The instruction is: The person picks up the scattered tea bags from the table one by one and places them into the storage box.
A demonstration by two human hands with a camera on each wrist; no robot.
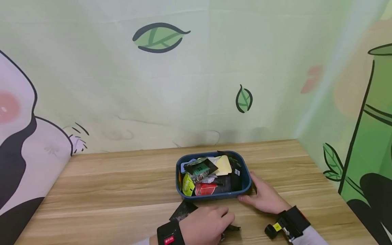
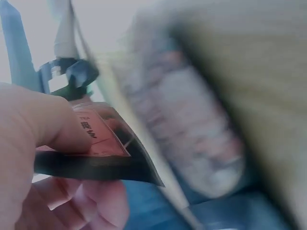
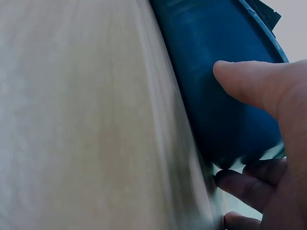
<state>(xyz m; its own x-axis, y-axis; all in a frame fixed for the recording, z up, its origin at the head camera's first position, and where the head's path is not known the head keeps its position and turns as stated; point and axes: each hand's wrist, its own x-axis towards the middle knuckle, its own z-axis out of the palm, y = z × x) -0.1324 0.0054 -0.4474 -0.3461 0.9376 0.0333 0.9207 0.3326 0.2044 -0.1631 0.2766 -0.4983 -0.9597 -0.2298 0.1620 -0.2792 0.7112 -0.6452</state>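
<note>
My left hand (image 1: 205, 223) pinches a black packet (image 2: 103, 165) between thumb and fingers; a reddish label with dark print faces up in the left wrist view. In the head view the packet (image 1: 182, 210) pokes out on both sides of the hand, close in front of a dark blue plastic bin (image 1: 208, 196). The bin is heaped with wrappers and packets. At the bin's front right corner, my right hand (image 1: 266, 197) holds it, thumb along the long side and fingers round the short end. In the right wrist view the thumb lies on the blue wall (image 3: 206, 96).
Inside the bin lie a dark green packet (image 1: 199, 170), a pale yellow piece (image 1: 224, 165), a yellow-green packet (image 1: 188, 185) and a red one (image 1: 206, 189). The wood-grain table (image 1: 116, 183) meets a printed cloth backdrop (image 1: 208, 85) at its back edge.
</note>
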